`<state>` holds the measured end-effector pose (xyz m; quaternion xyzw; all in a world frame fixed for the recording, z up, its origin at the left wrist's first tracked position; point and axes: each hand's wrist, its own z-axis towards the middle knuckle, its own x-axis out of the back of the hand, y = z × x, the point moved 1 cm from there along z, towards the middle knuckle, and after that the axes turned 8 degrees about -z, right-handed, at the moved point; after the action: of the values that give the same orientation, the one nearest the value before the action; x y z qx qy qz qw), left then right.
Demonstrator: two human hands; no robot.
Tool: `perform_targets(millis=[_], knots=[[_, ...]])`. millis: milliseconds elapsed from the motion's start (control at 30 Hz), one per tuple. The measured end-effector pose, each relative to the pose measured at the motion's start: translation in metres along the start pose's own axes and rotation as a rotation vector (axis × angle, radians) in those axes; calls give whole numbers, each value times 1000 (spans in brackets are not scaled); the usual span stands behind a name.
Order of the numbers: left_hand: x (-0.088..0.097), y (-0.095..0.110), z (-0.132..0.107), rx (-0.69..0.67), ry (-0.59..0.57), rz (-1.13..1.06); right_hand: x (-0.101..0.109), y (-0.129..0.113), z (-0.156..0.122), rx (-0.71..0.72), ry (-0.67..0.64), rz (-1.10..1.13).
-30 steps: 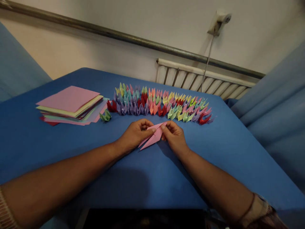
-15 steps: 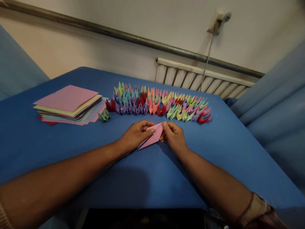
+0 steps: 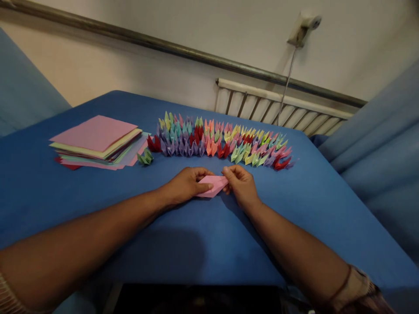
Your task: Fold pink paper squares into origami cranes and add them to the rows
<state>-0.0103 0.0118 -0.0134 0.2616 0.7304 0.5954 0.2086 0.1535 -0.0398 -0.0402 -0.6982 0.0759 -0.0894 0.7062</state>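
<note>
A pink folded origami paper (image 3: pixel 214 185) is held between both hands, just above the blue table. My left hand (image 3: pixel 188 185) grips its left end, the thumb pressed on top and the fingers behind. At the other end my right hand (image 3: pixel 240 183) pinches the paper's narrow right tip between thumb and fingers. Beyond the hands stand rows of small folded paper pieces (image 3: pixel 212 146) with upright points, in many colours. A single green folded piece (image 3: pixel 145 157) sits apart at their left front.
To the left lies a stack of coloured square paper sheets (image 3: pixel 94 135). The blue-covered table (image 3: pixel 157 253) reaches back to a wall with a pipe (image 3: pixel 163 45) and a radiator (image 3: pixel 248 104). A blue curtain (image 3: pixel 382 148) hangs on the right.
The pink paper has turned so that it lies more level, its lower left points no longer hanging down. My left thumb has shifted slightly on it; my right hand keeps its pinch.
</note>
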Motion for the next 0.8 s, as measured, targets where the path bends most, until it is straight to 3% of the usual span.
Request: perform_targets(millis=[133, 233, 433, 567, 700, 800], knots=[[2, 2, 0, -17, -17, 28, 5, 11, 8, 49, 50, -272], [5, 0, 1, 7, -1, 114, 11, 13, 12, 134, 85, -609], [11, -9, 4, -237, 22, 636, 9, -3, 4, 151, 8, -1250], [8, -7, 1, -392, 14, 948, 4, -3, 5, 240, 16, -1398], [0, 0, 0, -489, -8, 1085, 3, 3, 14, 302, 33, -1461], [-6, 2, -1, -550, -102, 1143, 2, 5, 19, 305, 14, -1472]])
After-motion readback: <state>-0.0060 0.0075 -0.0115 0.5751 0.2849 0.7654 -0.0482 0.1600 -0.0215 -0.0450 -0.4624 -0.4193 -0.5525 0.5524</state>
